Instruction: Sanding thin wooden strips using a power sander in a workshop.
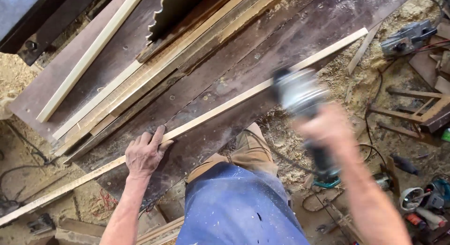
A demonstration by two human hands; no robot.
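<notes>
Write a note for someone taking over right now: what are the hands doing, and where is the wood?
Left hand: pressing flat on the long thin wood strip, which lies slantwise across the dark saw table.
Right hand: gripping a hand power tool, blurred, just over the strip.
More pale strips lie beside the saw blade.
Done: can't tell whether any of the strip is worked.
Left: probably the strip's length.

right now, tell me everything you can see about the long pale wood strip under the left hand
The long, thin, pale wooden strip looks like raw, light-coloured timber with a narrow square edge. It lies flat and runs diagonally across the dark, dusty wooden workbench, from lower left to upper right, with both ends overhanging the bench edges. The left hand presses down on it near the bench's near edge, fingers over its top. The blurred grey power tool in the right hand is at or just above it; contact cannot be told.
</notes>
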